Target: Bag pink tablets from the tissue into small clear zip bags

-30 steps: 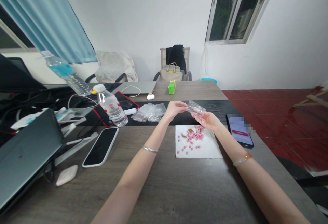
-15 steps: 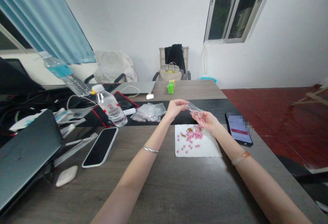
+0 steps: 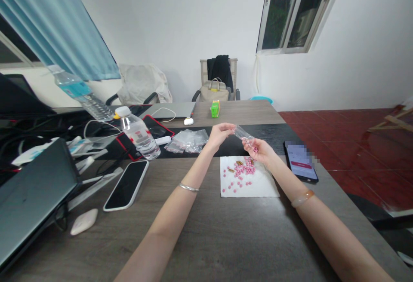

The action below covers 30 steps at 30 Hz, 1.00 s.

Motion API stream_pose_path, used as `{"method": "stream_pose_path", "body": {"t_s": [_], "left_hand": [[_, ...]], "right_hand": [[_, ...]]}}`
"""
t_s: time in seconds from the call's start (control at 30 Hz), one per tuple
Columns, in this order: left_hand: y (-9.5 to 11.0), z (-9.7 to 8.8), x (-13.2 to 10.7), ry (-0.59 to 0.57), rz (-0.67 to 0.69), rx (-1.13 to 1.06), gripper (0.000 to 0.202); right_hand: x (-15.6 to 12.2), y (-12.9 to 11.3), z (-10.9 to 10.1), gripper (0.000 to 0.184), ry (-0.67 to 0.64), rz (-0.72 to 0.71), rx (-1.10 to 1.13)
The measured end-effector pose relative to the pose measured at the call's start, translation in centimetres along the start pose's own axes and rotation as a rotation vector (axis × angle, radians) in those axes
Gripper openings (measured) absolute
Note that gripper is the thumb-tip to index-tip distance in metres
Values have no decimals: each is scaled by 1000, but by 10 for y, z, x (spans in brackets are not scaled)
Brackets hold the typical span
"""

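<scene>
A clear plastic bag is held pinched by its ends between the left hand and the right hand, the hands kept just apart (pink tablets are seen at its lower corner), just above a white tissue strewn with more tablets and brown capsules

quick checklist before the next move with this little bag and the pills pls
1. Bag held: ok, the left hand and right hand both pinch the clear plastic bag.
2. Bag mouth open: cannot tell, the plastic is too clear.
3. Few pink pills at the right hand inside the bag: cannot tell.
4. Pile of pink pills on the white paper: ok.
5. Brown capsules apart from the pills: not ok, they lie mixed.
6. Spare small bags at hand: ok, just beyond the left hand.
</scene>
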<state>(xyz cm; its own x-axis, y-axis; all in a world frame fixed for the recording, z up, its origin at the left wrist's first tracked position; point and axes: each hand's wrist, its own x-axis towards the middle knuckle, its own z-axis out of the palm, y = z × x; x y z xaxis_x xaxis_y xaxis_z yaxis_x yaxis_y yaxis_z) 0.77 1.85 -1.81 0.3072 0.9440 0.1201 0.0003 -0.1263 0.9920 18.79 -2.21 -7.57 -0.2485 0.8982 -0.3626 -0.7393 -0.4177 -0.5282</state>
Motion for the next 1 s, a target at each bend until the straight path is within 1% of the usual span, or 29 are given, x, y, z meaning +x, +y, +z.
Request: {"method": "stream_pose_path", "body": {"t_s": [0.13, 0.2, 0.27, 0.33, 0.4, 0.43, 0.57, 0.73, 0.8, 0.9, 1.0], "left_hand": [[0, 2, 0, -37, 12, -38, 24], [0, 5, -1, -31, -5, -67, 30], [-1, 9, -2, -8, -81, -72, 39], [-3, 13, -4, -10, -199, -60, 43], [-5, 18, -7, -42, -276, -51, 38], [-5, 20, -8, -54, -284, -48, 34], [-7, 26, -11, -22, -210, -39, 20], [-6, 27, -12, 21, -116, -34, 8], [-6, 27, -11, 27, -92, -38, 8], [-6, 27, -10, 45, -44, -65, 15], [-5, 26, -8, 63, -32, -100, 22]], "right_hand": [[-4, -1, 2, 25, -29, 13, -7], [-5, -1, 3, 26, -40, 14, -8], [-5, 0, 4, 26, -46, 6, -6], [-4, 1, 5, 25, -50, -6, -4], [-3, 2, 5, 24, -57, -15, -5], [-2, 3, 5, 23, -62, -18, -6], [-1, 3, 6, 19, -89, -18, -3], [-1, 3, 5, 15, -117, 9, 6], [-1, 2, 4, 13, -115, 18, 11], [-1, 2, 4, 14, -101, 19, 23], [-2, 2, 4, 13, -80, 16, 39]]}}
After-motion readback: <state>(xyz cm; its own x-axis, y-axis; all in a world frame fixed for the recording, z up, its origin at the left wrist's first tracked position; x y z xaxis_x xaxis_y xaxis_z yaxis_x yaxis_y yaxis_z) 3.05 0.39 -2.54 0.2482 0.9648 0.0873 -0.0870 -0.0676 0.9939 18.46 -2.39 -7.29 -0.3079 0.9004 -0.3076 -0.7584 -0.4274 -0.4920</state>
